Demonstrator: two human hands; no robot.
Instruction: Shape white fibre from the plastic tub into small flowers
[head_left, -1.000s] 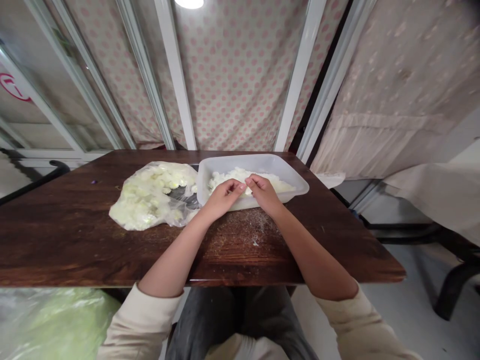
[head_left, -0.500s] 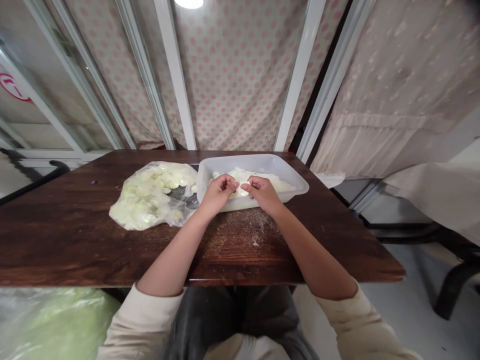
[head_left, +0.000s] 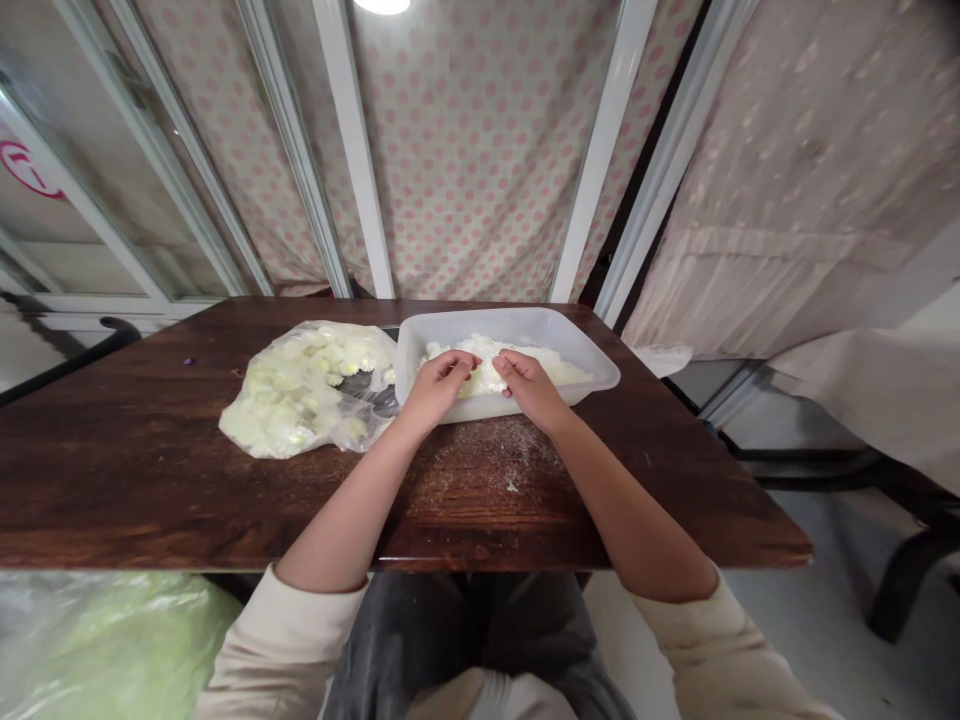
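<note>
1. Our left hand point(head_left: 437, 387) and right hand point(head_left: 530, 387) curl over the near rim of the tub point(head_left: 487, 406), fingertips sunk in white food point(head_left: 487, 350); we cannot tell whether either grip clamps a piece.
2. The tub sits far on the worktop point(head_left: 150, 480), long axis left-to-right, with a bag point(head_left: 300, 395) just beside it.

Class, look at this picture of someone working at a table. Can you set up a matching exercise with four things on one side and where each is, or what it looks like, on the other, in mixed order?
Things
1. plastic bag
2. plastic tub
3. crumbs
4. left hand

Descriptions
A. scattered on the dark wooden table, just in front of the tub
B. translucent, with white pieces inside
C. lies left of the tub, pale yellow-green inside
D. fingers over the tub's near rim, beside the right hand

Pairs: 1-C, 2-B, 3-A, 4-D
</note>
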